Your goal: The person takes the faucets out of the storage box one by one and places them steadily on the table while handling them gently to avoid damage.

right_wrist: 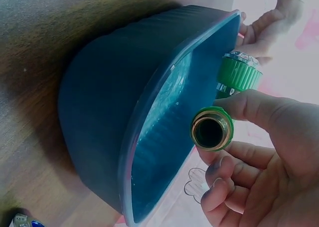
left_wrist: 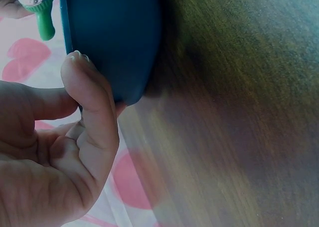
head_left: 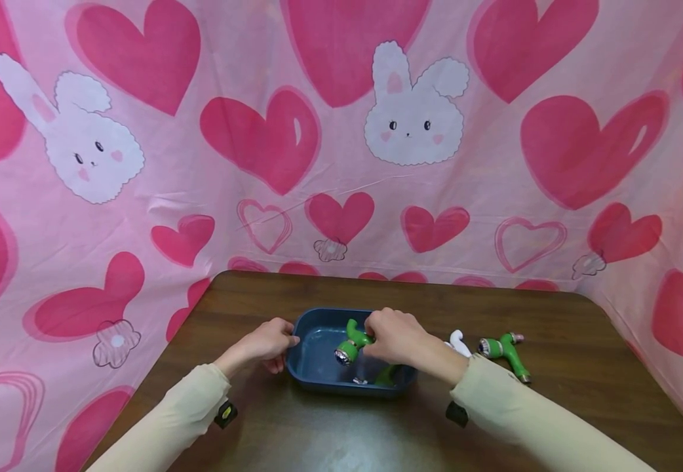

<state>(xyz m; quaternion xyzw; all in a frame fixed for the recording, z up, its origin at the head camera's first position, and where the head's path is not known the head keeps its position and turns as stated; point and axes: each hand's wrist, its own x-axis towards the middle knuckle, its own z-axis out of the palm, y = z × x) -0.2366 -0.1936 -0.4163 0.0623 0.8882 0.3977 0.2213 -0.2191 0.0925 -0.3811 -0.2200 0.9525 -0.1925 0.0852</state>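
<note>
Fitting (head_left: 355,340), green: probably light, stiff, slick; best held mid-body. Right hand (head_left: 397,337) pinches it over blue basin (head_left: 318,354); left hand (head_left: 266,343) pinches basin's side.

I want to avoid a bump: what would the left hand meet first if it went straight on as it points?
Most likely the left end of the dark blue basin; the left hand already grips it there, so there seems no free way before it.
</note>
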